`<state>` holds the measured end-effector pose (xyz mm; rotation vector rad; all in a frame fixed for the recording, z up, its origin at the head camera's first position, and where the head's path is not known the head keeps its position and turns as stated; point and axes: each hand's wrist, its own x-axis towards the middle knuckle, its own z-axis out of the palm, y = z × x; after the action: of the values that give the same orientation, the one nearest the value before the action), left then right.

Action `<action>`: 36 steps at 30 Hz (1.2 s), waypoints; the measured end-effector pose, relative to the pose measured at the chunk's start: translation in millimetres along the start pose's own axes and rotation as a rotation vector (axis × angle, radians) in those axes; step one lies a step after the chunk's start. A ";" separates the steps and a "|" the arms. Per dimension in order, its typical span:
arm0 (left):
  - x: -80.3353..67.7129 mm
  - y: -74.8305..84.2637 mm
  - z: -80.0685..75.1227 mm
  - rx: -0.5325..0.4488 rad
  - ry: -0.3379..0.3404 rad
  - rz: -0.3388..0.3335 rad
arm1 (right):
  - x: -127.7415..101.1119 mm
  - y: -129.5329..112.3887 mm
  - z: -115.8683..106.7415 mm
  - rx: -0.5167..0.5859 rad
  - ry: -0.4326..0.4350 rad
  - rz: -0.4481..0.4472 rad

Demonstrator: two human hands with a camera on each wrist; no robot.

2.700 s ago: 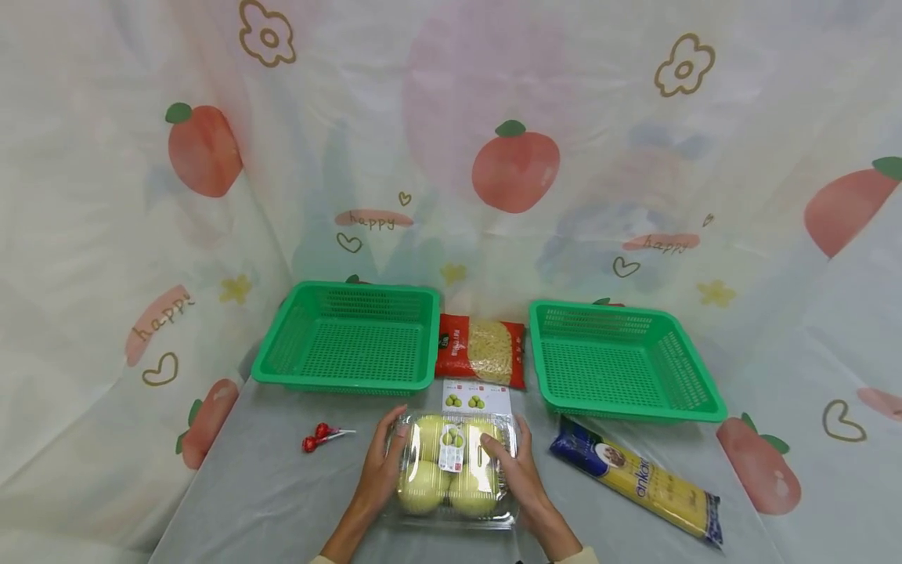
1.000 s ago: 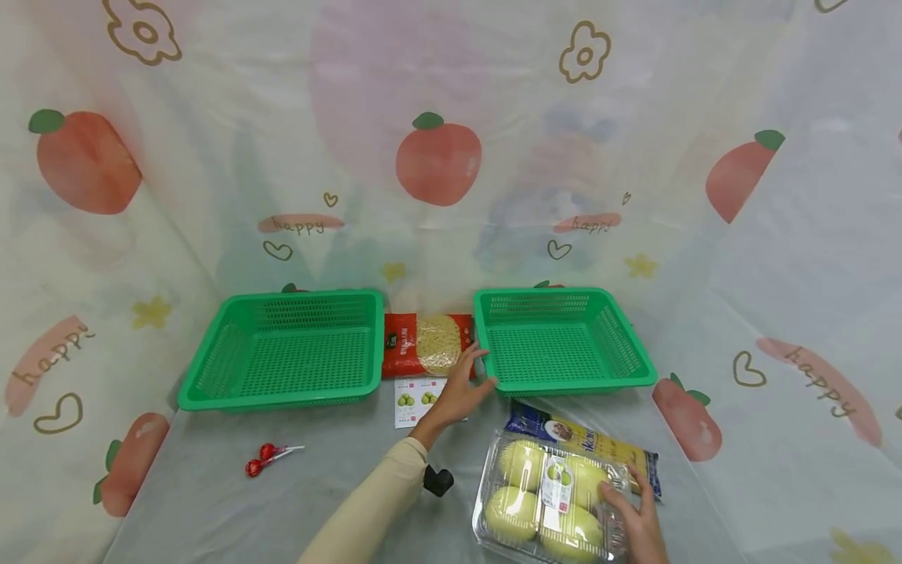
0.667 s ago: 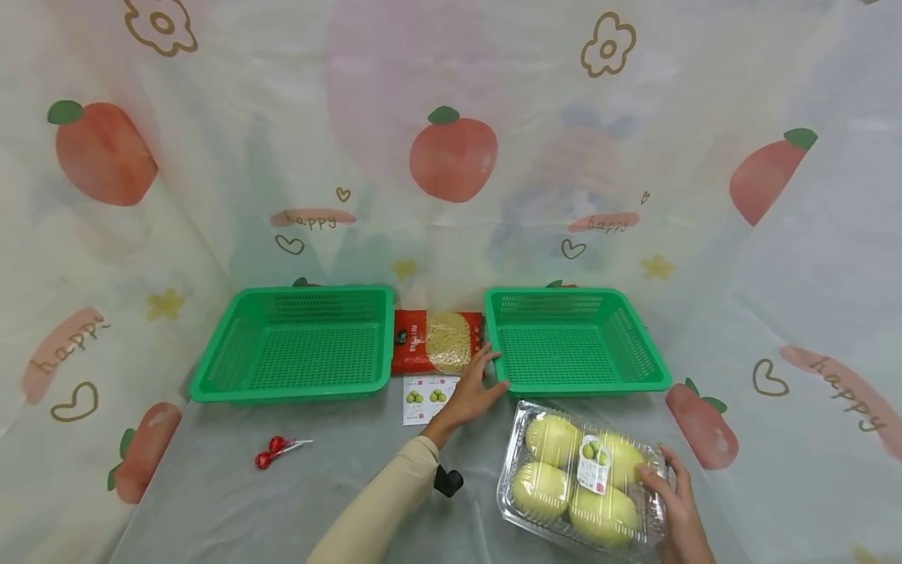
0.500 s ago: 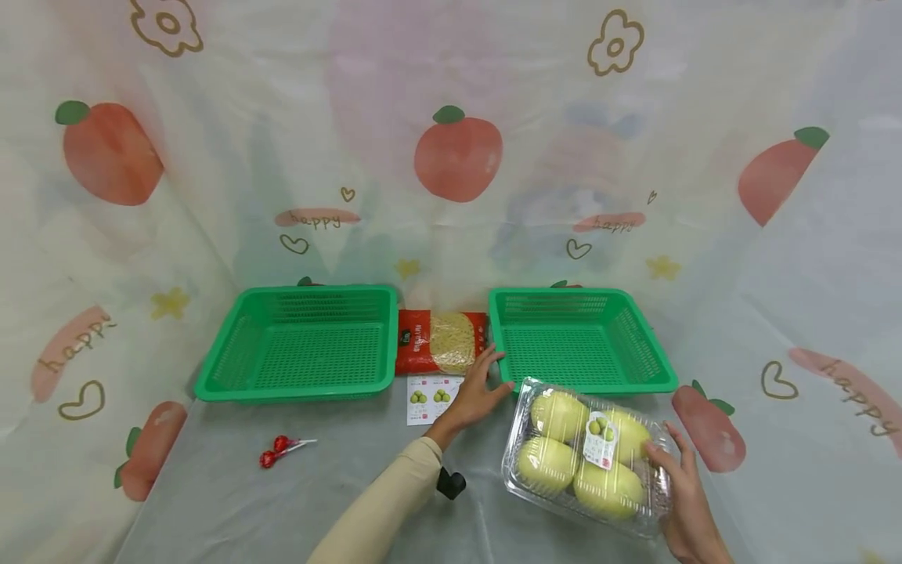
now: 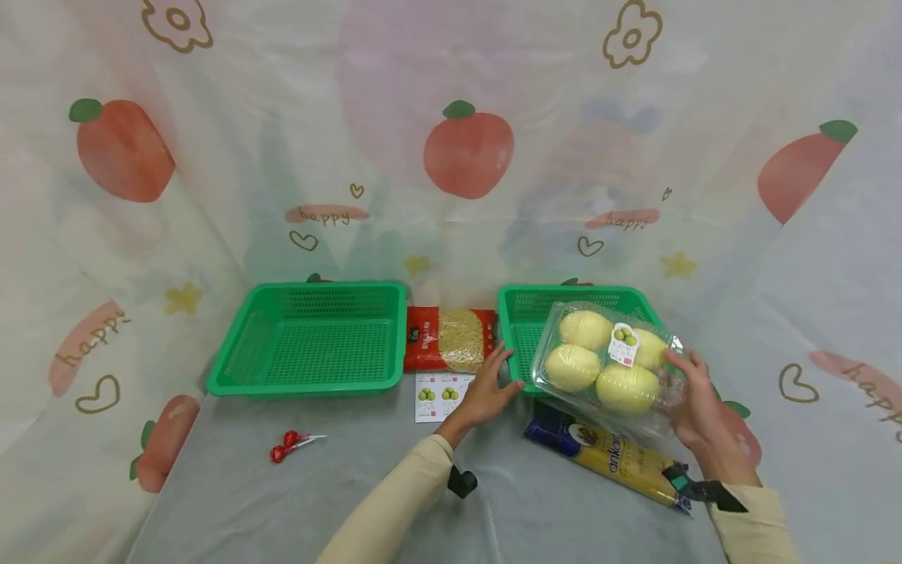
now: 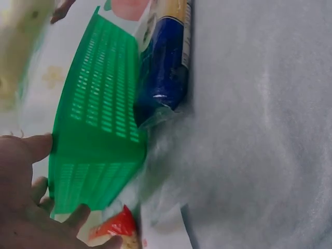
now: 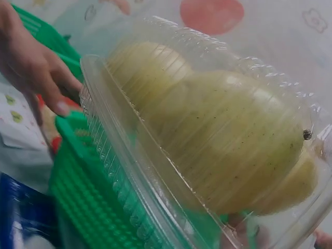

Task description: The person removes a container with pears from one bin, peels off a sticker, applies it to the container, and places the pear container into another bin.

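Your right hand (image 5: pixel 694 407) is gripping one clear clamshell (image 5: pixel 609 362) holding four pale yellow-green fruits, fingers curled around its right edge, lifting it tilted over the right of two green baskets (image 5: pixel 520 307), right of frame centre. Your left hand (image 5: pixel 486 388), fingers spread, is touching that basket's near-left corner. One blue pasta packet (image 5: pixel 613 462) is lying below, and one red packet (image 5: pixel 451 338) is sitting between the baskets.

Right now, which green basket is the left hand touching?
The right-hand green basket: the left hand rests on its near left corner. The left-hand green basket stands apart, beyond the red pasta bag.
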<state>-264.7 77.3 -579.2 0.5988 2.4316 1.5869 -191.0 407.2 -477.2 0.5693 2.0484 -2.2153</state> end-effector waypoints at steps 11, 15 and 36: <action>-6.5 1.2 2.4 -0.010 0.011 -0.046 | 86.7 -24.6 4.0 -0.142 -0.026 -0.030; -10.1 0.2 3.8 -0.021 -0.004 -0.054 | 105.1 -13.7 8.3 -0.283 -0.050 -0.025; 2.1 15.0 -1.0 0.032 0.003 -0.073 | 162.4 -7.8 -1.6 -0.567 -0.061 0.166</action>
<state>-263.5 82.6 -565.1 0.5060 2.4556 1.5251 -343.8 441.4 -521.0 0.5702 2.3444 -1.4418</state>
